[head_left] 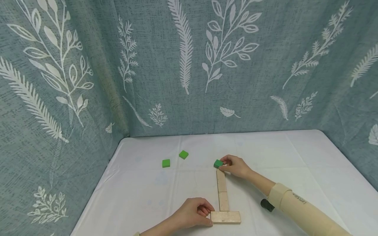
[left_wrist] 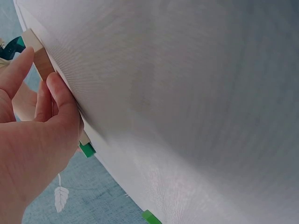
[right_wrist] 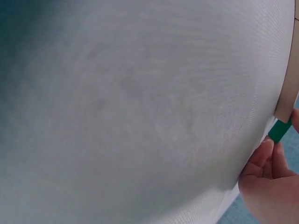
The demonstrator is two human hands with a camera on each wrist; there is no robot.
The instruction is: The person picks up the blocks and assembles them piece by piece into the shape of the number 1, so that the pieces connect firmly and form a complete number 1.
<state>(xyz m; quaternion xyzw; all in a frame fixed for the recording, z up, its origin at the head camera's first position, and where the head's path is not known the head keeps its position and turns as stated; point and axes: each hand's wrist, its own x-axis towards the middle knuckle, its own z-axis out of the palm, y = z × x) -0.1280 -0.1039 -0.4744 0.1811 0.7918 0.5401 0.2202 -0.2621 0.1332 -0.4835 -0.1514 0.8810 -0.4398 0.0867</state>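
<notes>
Three pale wooden blocks lie flat in an upside-down T in the head view: a crosswise block (head_left: pixel 225 217) nearest, with a middle block (head_left: pixel 223 201) and a far block (head_left: pixel 221 181) in line beyond it. My left hand (head_left: pixel 195 212) holds the left end of the crosswise block, thumb at its near corner and fingers at its far corner. At the far tip of the line, my right hand (head_left: pixel 236 166) pinches a dark green block (head_left: pixel 218 163) between thumb and fingers. That green block (right_wrist: pixel 279 131) sits right by the wood's end in the right wrist view.
Two lighter green blocks lie farther left, one square-on (head_left: pixel 166 163) and one turned like a diamond (head_left: pixel 183 154). A small black object (head_left: pixel 267 205) rests beside the right sleeve (head_left: pixel 304 209). A leaf-patterned curtain (head_left: pixel 200 111) stands behind the white-covered table (head_left: pixel 133 190).
</notes>
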